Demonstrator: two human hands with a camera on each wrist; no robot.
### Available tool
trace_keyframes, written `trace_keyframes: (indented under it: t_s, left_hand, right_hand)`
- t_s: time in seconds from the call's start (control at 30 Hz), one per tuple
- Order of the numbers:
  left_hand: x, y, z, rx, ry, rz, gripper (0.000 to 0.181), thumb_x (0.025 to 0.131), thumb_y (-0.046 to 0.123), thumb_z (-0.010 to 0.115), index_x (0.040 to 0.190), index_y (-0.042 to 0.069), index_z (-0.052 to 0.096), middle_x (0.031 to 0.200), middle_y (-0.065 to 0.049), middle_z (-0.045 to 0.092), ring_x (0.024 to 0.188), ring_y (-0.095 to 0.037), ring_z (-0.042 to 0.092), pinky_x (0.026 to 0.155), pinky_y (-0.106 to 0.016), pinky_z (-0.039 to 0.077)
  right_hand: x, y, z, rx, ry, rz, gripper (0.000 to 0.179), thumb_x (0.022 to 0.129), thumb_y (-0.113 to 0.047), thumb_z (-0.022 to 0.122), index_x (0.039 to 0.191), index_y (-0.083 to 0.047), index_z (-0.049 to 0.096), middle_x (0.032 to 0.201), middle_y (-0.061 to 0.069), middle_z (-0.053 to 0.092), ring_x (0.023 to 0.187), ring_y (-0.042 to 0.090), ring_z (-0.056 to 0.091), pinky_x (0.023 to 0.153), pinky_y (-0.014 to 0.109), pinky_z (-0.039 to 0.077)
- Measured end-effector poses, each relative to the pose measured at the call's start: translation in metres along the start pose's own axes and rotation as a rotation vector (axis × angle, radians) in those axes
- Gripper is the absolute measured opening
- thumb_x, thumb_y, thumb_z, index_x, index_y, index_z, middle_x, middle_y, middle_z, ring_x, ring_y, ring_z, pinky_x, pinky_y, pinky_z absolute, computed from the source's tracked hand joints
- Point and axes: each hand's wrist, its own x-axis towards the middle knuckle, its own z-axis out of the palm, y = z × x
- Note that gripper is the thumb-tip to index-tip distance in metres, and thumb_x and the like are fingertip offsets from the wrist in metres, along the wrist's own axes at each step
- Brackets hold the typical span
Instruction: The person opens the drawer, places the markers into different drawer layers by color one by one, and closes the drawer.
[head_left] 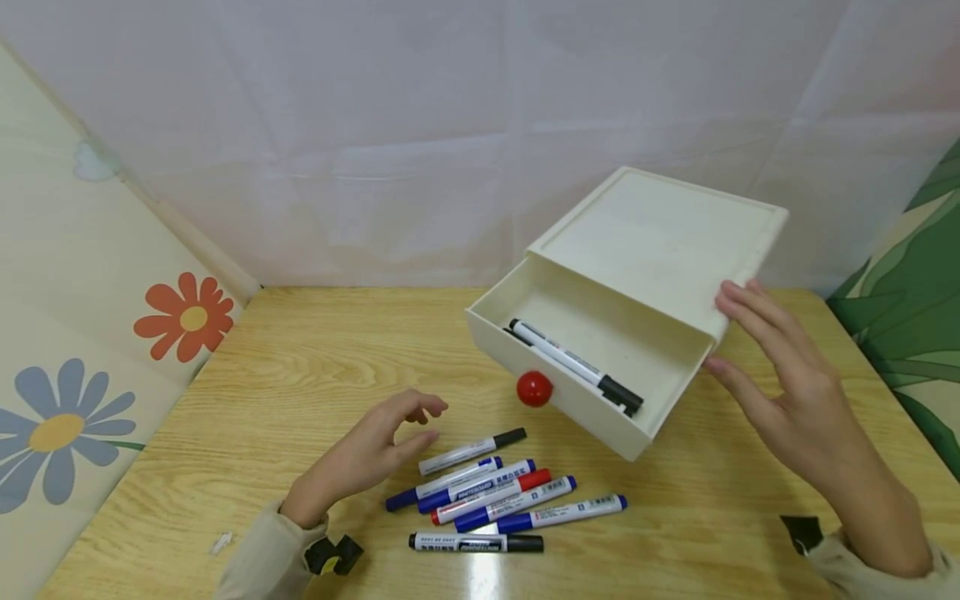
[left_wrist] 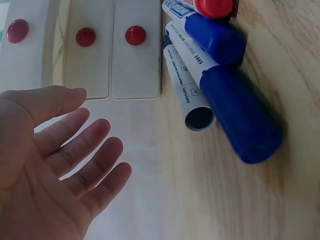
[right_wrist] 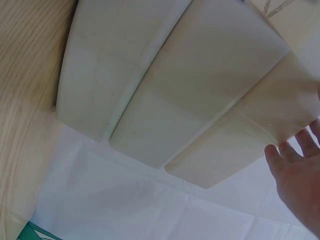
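A cream drawer cabinet [head_left: 667,242] stands right of the middle, its top drawer [head_left: 630,333] pulled out by a red knob [head_left: 534,388] at its front. Inside lie black-capped whiteboard markers [head_left: 573,362] along the front wall. My right hand [head_left: 795,383] touches the cabinet's right upper edge with fairly straight fingers, the thumb lower against its side; the right wrist view shows fingertips [right_wrist: 272,150] at that side wall [right_wrist: 200,100]. My left hand [head_left: 367,450] hovers beside the loose markers [head_left: 495,496], fingers relaxed, holding nothing; in the left wrist view its palm [left_wrist: 55,185] faces the camera.
Several blue, red and black markers lie on the wooden table [head_left: 300,358] in front of the cabinet. A black marker [head_left: 476,542] lies nearest the front. A white cloth [head_left: 337,142] hangs behind, with flower-patterned cloth [head_left: 56,433] at left.
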Motion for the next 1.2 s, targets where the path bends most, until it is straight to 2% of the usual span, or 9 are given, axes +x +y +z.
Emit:
trace_keyframes:
  t_s: [0.33, 0.63, 0.8, 1.2]
  left_hand:
    - [-0.002, -0.005, 0.003, -0.012, -0.056, -0.018, 0.032, 0.1, 0.023, 0.061, 0.127, 0.007, 0.06, 0.123, -0.009, 0.066, 0.107, -0.026, 0.061, 0.089, -0.043, 0.055]
    - [-0.002, -0.009, 0.005, -0.039, -0.122, -0.042, 0.029, 0.099, 0.018, 0.061, 0.127, 0.008, 0.06, 0.118, -0.007, 0.066, 0.106, -0.023, 0.062, 0.09, -0.034, 0.054]
    - [-0.002, -0.011, 0.006, -0.045, -0.158, -0.066, 0.03, 0.099, 0.019, 0.06, 0.127, 0.008, 0.06, 0.118, -0.007, 0.066, 0.106, -0.022, 0.061, 0.089, -0.034, 0.054]
    - [-0.001, -0.015, 0.01, -0.026, -0.17, -0.079, 0.03, 0.098, 0.021, 0.062, 0.125, 0.006, 0.062, 0.115, -0.005, 0.067, 0.1, -0.015, 0.062, 0.087, -0.028, 0.055]
  right_hand:
    - [0.0, 0.001, 0.0, -0.007, -0.007, 0.008, 0.069, 0.098, -0.048, 0.052, 0.129, 0.014, 0.055, 0.147, 0.017, 0.051, 0.146, 0.024, 0.038, 0.122, 0.025, 0.028]
    - [-0.002, 0.002, -0.001, -0.012, -0.014, 0.016, 0.069, 0.098, -0.048, 0.051, 0.13, 0.013, 0.055, 0.147, 0.016, 0.05, 0.146, 0.024, 0.037, 0.121, 0.024, 0.028]
    - [-0.002, 0.002, -0.001, -0.012, -0.015, 0.014, 0.069, 0.098, -0.048, 0.051, 0.131, 0.013, 0.054, 0.147, 0.017, 0.05, 0.146, 0.025, 0.037, 0.121, 0.024, 0.028]
    - [-0.001, 0.002, -0.001, -0.005, -0.013, 0.018, 0.069, 0.098, -0.048, 0.052, 0.13, 0.013, 0.055, 0.147, 0.015, 0.05, 0.146, 0.024, 0.037, 0.121, 0.024, 0.028]
